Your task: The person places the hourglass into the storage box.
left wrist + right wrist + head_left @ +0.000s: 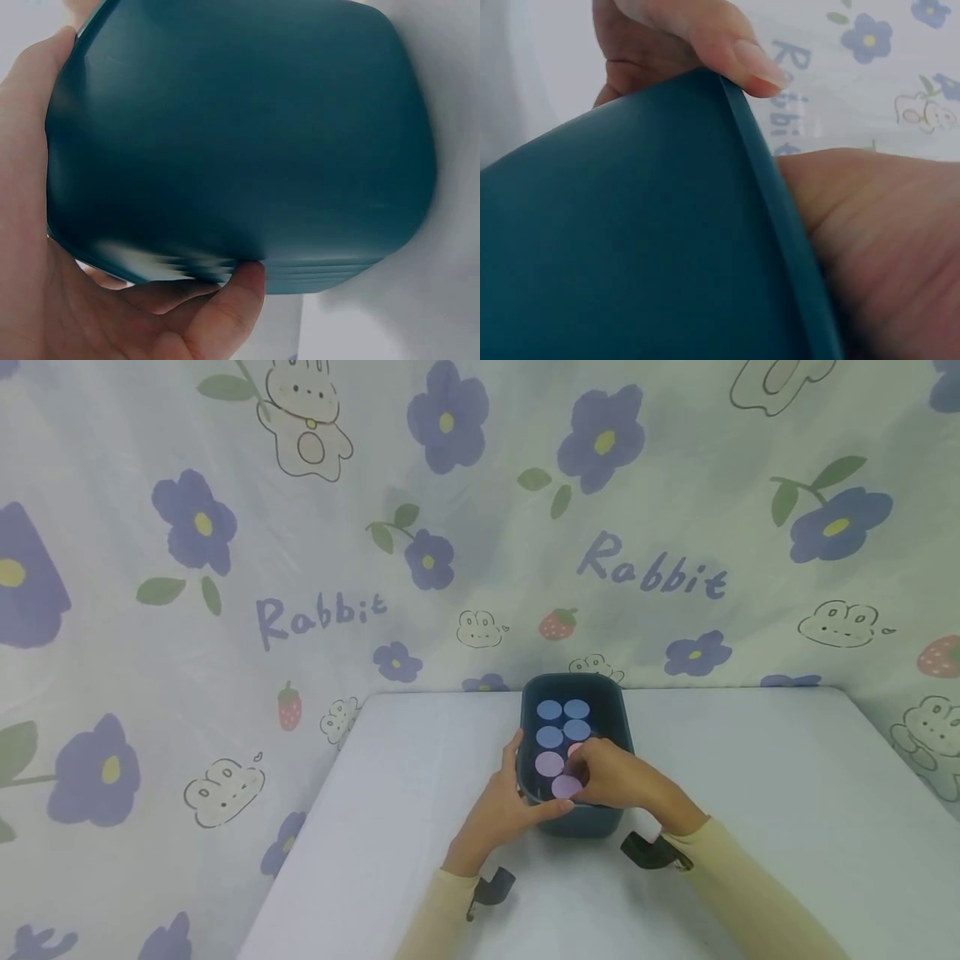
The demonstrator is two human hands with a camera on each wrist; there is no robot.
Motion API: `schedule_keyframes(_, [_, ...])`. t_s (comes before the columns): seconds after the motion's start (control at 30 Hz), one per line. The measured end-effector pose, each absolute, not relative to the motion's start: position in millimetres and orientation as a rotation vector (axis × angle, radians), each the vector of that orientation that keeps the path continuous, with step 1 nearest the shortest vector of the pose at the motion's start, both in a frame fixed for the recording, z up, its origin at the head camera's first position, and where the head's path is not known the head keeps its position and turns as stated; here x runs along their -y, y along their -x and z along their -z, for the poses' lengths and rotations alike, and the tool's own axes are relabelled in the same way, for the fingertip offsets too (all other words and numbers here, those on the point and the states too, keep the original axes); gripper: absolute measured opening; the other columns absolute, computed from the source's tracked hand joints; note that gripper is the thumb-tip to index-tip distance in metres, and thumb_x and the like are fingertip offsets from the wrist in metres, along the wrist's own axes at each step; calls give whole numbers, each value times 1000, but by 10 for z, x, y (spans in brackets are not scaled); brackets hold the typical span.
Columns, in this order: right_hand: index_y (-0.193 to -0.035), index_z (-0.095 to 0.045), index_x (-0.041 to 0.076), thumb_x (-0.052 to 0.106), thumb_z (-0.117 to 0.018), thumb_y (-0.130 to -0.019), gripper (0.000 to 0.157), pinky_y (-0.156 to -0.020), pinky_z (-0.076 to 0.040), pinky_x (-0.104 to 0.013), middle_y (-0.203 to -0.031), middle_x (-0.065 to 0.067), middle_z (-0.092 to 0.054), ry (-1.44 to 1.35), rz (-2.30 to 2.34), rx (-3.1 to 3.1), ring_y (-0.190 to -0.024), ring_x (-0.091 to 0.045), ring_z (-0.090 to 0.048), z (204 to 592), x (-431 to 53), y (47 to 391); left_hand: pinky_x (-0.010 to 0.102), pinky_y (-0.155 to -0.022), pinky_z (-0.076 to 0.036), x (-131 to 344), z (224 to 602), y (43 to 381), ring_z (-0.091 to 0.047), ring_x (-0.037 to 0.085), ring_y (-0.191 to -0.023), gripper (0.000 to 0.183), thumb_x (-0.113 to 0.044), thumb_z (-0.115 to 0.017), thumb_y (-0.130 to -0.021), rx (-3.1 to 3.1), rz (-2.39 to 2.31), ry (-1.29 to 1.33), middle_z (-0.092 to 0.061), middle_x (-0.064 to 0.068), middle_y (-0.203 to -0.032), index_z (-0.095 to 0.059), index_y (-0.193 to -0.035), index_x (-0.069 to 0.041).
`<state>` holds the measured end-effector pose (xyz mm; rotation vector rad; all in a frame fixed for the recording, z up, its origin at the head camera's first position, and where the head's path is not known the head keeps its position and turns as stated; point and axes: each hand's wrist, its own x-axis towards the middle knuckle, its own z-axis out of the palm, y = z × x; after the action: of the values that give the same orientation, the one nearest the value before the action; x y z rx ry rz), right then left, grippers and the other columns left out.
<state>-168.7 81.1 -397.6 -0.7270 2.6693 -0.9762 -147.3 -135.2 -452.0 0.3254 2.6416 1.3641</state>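
A dark teal rectangular bin (581, 821) with rounded corners stands on the table. My left hand (498, 810) grips its near left corner, thumb along the near rim and fingers (225, 311) against the ribbed side. Inside lie round flat-topped pieces in two columns: blue ones (550, 737) at the far end, a lilac one (550, 764) and a partly covered pink one (575, 748) nearer. My right hand (618, 781) reaches in over the right rim, its curled fingers and thumb pinching the edge of another lilac round piece (566, 787) by the near wall.
The bin stands on a white table (735, 777). A patterned cloth (480, 527) with flowers and rabbits hangs behind the table. Dark wrist-camera mounts (651, 850) sit beneath both wrists, just in front of the bin.
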Motion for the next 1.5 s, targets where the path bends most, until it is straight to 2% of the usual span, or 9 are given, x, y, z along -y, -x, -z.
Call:
schedule_keyframes(0.47, [-105,-76,4,6,-87,-81,26,-80,-65,-33,-90,-3,-72,700,892,-2708,-77,-13,-62,3982,-751,1675,64,-118,-41,1364,4541,1464,-45,30,-150,128,-73,-80,-73,-2637,-1372,-334,-37,3,-168,0,-166,-34])
schedule_keyframes(0.7, [-107,-77,5,9,-86,-83,26,-80,-65,-33,-92,-2,-75,680,952,-2673,-78,-12,-65,3933,-803,1659,63,-119,-40,1351,4550,1473,-45,27,-149,127,-72,-80,-74,-2631,-1393,-346,-38,-1,-167,0,-165,-37])
schedule_keyframes(0.87, [-108,-76,8,17,-85,-86,26,-77,-64,-29,-92,1,-73,688,1053,-2650,-82,-13,-66,3860,-896,1639,62,-119,-40,1349,4543,1483,-48,24,-146,125,-70,-81,-75,-2620,-1410,-376,-42,-2,-165,0,-165,-37])
schedule_keyframes(1.07, [-117,-73,8,23,-82,-89,33,-79,-65,-30,-99,-1,-74,651,1158,-2707,-89,-13,-68,3739,-1067,1552,62,-117,-43,1332,4534,1485,-51,27,-144,128,-74,-80,-72,-2650,-1340,-334,-44,2,-164,0,-165,-37])
schedule_keyframes(1.23, [-113,-74,12,20,-81,-91,25,-83,-64,-31,-102,1,-74,690,1196,-2838,-92,-13,-68,3659,-1270,1447,64,-117,-42,1325,4519,1489,-49,28,-145,129,-74,-80,-71,-2648,-1332,-323,-43,2,-164,0,-165,-38])
schedule_keyframes(1.5, [-110,-75,16,18,-79,-92,18,-81,-59,-19,-98,7,-73,668,1196,-2960,-92,-9,-67,3591,-1606,1294,65,-117,-41,1335,4499,1464,-46,30,-147,129,-74,-81,-71,-2649,-1341,-302,-39,4,-167,-1,-165,-37])
